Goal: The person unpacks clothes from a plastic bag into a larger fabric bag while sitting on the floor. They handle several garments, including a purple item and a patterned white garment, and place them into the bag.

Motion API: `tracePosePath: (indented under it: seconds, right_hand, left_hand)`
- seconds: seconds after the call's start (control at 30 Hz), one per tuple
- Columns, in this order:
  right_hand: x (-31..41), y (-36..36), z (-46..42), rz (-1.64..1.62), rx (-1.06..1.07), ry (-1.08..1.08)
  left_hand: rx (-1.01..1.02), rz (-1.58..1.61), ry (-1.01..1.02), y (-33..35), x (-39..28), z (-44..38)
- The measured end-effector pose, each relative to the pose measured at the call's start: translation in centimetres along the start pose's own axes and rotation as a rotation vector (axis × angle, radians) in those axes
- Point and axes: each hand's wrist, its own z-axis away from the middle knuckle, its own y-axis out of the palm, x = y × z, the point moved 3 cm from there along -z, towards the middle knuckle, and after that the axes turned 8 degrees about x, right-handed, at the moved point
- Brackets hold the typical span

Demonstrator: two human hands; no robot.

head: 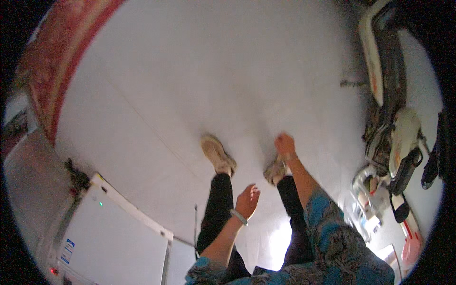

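My left hand [248,201], with a pale bracelet [239,217] at its wrist, hangs in the air over the floor, between my legs. Its fingers are loosely curled, and no object shows in it. My right hand [285,145] is in front of my right shoe [275,171], partly hiding it, and looks closed with nothing visible in it; blur hides the fingers. My beige left shoe [215,153] is on the pale floor [171,89].
A white appliance [117,228] with a small green light stands at the lower left. A red and tan rug or cloth [67,60] curves along the upper left. At the right is a motor scooter [388,71], with shoes [407,171] and plastic-wrapped items [370,199] near it.
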Motion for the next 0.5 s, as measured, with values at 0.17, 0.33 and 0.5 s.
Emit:
tracePosePath:
  seconds: [0.17, 0.33, 0.5]
  right_hand:
    - [1.2, -12.8, 12.4, -0.112, 0.173, 0.296]
    - [4.8, -23.1, 20.3, -0.115, 0.085, 0.454]
    - [10.5, -28.3, 23.6, -0.18, 0.084, 0.421]
  left_hand:
    - [-0.084, -0.155, -0.009, -5.4, -1.0, 4.1]
    - [-0.208, 0.009, 0.103, -17.0, -3.3, 9.9]
    - [-0.468, 0.196, -0.004, -28.7, -9.5, 16.9]
